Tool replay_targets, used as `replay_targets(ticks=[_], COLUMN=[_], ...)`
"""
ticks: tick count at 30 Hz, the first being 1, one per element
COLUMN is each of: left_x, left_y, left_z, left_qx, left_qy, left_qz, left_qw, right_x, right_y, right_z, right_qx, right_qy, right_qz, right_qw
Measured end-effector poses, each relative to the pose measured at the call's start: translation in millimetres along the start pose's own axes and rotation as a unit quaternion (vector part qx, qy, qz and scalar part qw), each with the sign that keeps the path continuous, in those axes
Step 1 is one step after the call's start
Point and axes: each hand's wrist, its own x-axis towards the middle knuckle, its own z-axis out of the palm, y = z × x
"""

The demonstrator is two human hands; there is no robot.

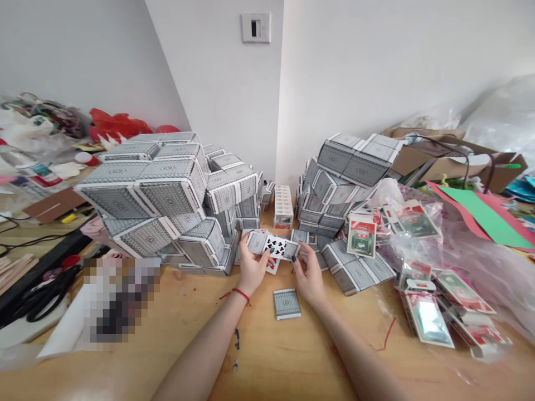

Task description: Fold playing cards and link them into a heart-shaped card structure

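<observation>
Between my two hands is a strip of playing cards, with a face of black spades in its middle and grey patterned backs at its ends. My left hand pinches the strip's left end, thumb on top. At the right end, the fingers of my right hand close on its edge. Below the strip a folded grey-backed card piece lies flat on the wooden table. Some loose cards with red marks lie partly hidden beneath my left hand and the strip.
Large stacks of grey card-built blocks stand left and right. A row of boxed decks sits between them. Red-and-green card boxes and plastic wrap lie right. Black scissors lie left.
</observation>
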Motion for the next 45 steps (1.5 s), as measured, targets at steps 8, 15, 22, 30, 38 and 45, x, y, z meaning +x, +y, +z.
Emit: replay_targets(ticks=[8, 15, 22, 30, 38, 45], left_x=[-13, -18, -19, -20, -21, -6], left_y=[-2, -5, -3, -2, -5, -1], left_z=[8.5, 15.8, 11.3, 11.6, 15.2, 6.6], left_qx=[0.010, -0.006, 0.056, 0.053, -0.047, -0.020], left_qy=[0.005, -0.074, -0.043, -0.048, -0.070, 0.074], left_qz=[0.030, -0.004, 0.044, 0.068, 0.002, 0.093], left_qw=[0.999, 0.997, 0.997, 0.995, 0.996, 0.993], right_x=[-9, -5, -4, -6, -4, 7], right_y=[-3, -6, -6, -9, -8, -13], right_z=[11, 13, 9, 8, 6, -9], right_qx=[-0.006, 0.100, 0.105, 0.138, 0.114, 0.025], right_qy=[-0.004, -0.001, 0.004, -0.010, -0.019, -0.242], right_qz=[-0.003, 0.050, 0.081, 0.108, 0.078, 0.031], right_qw=[1.000, 0.994, 0.991, 0.984, 0.990, 0.970])
